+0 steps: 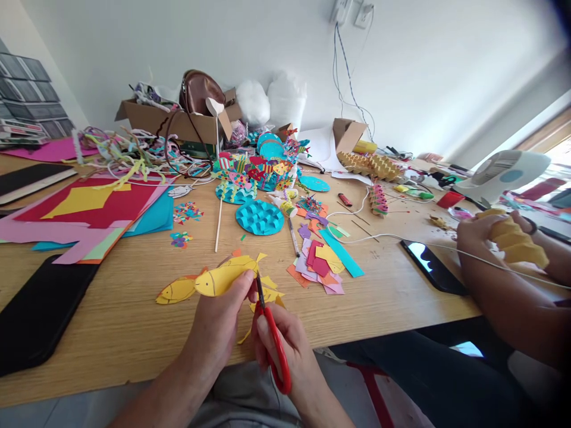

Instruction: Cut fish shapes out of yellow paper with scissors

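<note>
- Your left hand (223, 321) pinches the yellow paper fish (223, 278) by its lower edge, thumb on top, holding it just above the wooden table (134, 333).
- Your right hand (285, 351) is closed through the loops of the red-handled scissors (273, 345); the dark blades point up and meet the fish's tail end, with yellow paper scraps (270, 294) just right of the fish.
- A second, orange-tinted fish (176, 290) lies on the table touching the yellow fish on its left side.
- Right of the fish sits a pile of coloured paper offcuts (319, 264); beyond the fish, a blue scalloped paper disc (259, 217).
- Far right of the fish, another person's hands (479, 235) grip a folded yellow paper piece (517, 241), near a phone (432, 266).
</note>
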`<move>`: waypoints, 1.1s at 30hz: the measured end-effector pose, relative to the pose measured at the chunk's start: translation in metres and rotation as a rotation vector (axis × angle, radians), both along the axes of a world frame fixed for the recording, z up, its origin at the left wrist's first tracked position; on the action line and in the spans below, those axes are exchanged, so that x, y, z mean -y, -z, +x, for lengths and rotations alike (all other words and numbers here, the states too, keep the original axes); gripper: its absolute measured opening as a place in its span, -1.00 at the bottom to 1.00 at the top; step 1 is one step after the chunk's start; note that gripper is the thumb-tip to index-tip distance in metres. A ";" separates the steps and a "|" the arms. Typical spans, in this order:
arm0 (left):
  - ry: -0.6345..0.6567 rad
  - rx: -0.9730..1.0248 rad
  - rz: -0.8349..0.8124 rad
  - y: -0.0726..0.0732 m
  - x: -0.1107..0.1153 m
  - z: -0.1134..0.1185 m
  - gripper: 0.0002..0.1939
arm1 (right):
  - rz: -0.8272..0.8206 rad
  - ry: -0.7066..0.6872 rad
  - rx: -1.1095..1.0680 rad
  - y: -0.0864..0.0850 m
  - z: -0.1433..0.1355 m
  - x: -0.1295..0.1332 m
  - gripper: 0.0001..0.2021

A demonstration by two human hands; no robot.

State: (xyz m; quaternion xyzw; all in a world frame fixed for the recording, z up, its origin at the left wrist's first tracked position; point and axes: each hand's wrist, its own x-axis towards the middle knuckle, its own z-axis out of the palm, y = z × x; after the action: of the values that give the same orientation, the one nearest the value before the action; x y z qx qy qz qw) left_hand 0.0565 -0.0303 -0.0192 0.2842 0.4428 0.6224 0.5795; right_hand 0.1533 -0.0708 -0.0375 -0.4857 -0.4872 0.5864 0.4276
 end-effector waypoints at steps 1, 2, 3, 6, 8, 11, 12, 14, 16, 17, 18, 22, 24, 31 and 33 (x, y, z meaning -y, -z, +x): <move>-0.007 0.004 -0.008 0.000 0.001 0.001 -0.90 | -0.003 0.001 -0.005 0.000 0.000 0.000 -0.54; -0.014 0.007 -0.016 -0.001 0.001 0.001 -0.91 | -0.006 0.003 -0.009 0.001 0.000 0.000 -0.54; -0.021 0.010 -0.022 -0.001 0.002 0.002 -0.92 | -0.007 0.005 -0.013 0.001 0.000 0.000 -0.54; -0.031 0.021 -0.036 -0.001 0.003 0.003 -0.92 | -0.011 0.009 -0.027 0.001 0.000 0.000 -0.52; -0.033 0.037 -0.038 0.000 0.003 0.004 -0.91 | -0.012 0.008 -0.040 0.001 0.000 0.000 -0.51; -0.031 0.068 -0.034 0.003 0.003 0.004 -0.89 | 0.000 0.003 -0.066 0.003 0.000 0.000 -0.51; -0.027 0.076 -0.030 0.004 0.003 0.005 -0.89 | 0.003 0.004 -0.073 0.004 0.001 0.000 -0.51; -0.023 0.088 -0.022 0.005 0.004 0.005 -0.90 | 0.005 0.008 -0.078 0.006 0.001 0.001 -0.50; -0.011 0.101 -0.016 0.006 0.005 0.006 -0.90 | 0.012 0.013 -0.071 0.007 0.001 0.001 -0.49; -0.008 0.106 -0.014 0.006 0.005 0.006 -0.90 | 0.018 0.014 -0.067 0.007 0.001 0.002 -0.49; -0.004 0.109 -0.013 0.006 0.005 0.006 -0.90 | 0.024 0.014 -0.064 0.007 0.001 0.002 -0.49; 0.002 0.085 -0.019 0.004 0.005 0.004 -0.91 | 0.007 0.001 -0.051 0.004 0.002 0.002 -0.48; 0.004 0.072 -0.032 0.002 0.005 0.003 -0.91 | -0.004 -0.003 -0.026 0.003 0.004 0.002 -0.48; 0.020 0.038 -0.038 0.004 0.004 0.000 -0.92 | 0.033 -0.038 0.016 0.003 0.009 0.003 -0.49; 0.021 0.039 -0.040 0.005 0.004 -0.001 -0.92 | 0.049 -0.047 0.022 0.003 0.009 0.002 -0.49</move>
State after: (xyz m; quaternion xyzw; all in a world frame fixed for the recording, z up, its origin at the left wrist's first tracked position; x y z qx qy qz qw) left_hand 0.0555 -0.0345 -0.0241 0.2648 0.4409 0.6127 0.6000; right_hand 0.1628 -0.0733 -0.0403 -0.4700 -0.5173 0.5786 0.4203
